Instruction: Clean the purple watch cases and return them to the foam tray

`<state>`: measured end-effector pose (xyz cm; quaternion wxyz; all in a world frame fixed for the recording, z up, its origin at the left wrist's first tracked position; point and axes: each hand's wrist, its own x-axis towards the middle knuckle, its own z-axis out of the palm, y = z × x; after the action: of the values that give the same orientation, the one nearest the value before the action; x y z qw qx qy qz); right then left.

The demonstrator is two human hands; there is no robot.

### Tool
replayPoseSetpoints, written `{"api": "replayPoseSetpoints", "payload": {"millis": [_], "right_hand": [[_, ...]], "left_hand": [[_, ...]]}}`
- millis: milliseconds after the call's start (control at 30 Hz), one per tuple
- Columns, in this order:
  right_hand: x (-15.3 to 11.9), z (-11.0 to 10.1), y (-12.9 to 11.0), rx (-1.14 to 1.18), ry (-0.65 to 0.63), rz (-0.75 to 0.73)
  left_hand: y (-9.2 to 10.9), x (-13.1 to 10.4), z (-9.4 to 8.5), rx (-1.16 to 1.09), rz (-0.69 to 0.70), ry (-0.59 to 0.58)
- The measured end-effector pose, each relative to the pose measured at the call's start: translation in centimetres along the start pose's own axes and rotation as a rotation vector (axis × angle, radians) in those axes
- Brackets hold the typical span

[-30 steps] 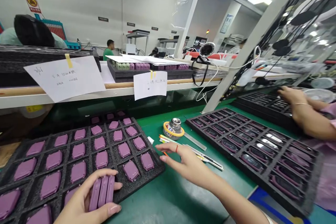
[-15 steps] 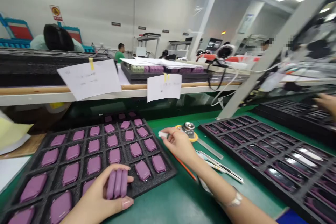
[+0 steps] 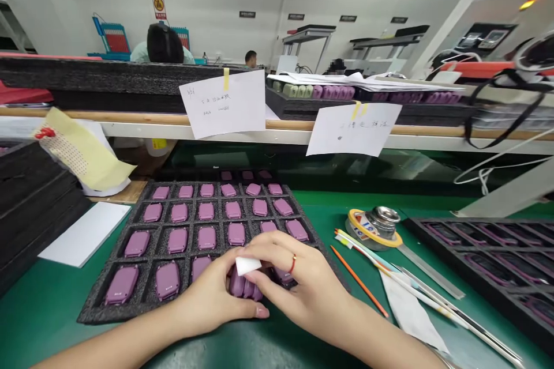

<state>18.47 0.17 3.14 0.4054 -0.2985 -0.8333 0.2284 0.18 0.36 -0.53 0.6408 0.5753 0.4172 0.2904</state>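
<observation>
My left hand [image 3: 212,294] is curled around a small stack of purple watch-like cases [image 3: 246,288], held upright just over the near edge of a black foam tray [image 3: 97,311]. Right above that stack, my right hand [image 3: 315,277] pinches a small white block [image 3: 248,266] between thumb and fingers. The block seems to touch the top of the cases, though fingers hide part of the contact. More purple cases [image 3: 167,279] lie singly in the tray's compartments. Both hands cover some compartments at the front right.
To the right lie a yellow-rimmed tape roll [image 3: 359,229] with a metal pot [image 3: 385,215], an orange stick [image 3: 360,281], a steel ruler [image 3: 433,272] and several thin sticks. Another black tray [image 3: 415,230] stands beyond them. A shelf edge [image 3: 285,125] with hanging notes crosses behind.
My right hand has come left from beside the tape roll to the stack, bringing the white block. My left hand still holds the cases. The view has turned left.
</observation>
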Motion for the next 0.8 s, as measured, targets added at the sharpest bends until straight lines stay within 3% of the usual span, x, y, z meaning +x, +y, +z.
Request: {"api": "replayPoseSetpoints", "payload": {"millis": [100, 267, 467, 800], "right_hand": [[0.3, 0.4, 0.7, -0.01, 0.023, -0.042], [0.1, 0.2, 1.4, -0.025, 0.083, 0.037], [-0.3, 0.0, 1.0, 0.066, -0.026, 0.053], [-1.0, 0.6, 1.0, -0.12, -0.069, -0.063]], "left_hand": [[-0.1, 0.0, -0.1, 0.02, -0.001, 0.006], [0.0, -0.1, -0.1, 0.008, -0.083, 0.003], [0.1, 0.0, 0.1, -0.004, -0.039, 0.0], [-0.7, 0.3, 0.3, -0.058, -0.04, 0.002]]}}
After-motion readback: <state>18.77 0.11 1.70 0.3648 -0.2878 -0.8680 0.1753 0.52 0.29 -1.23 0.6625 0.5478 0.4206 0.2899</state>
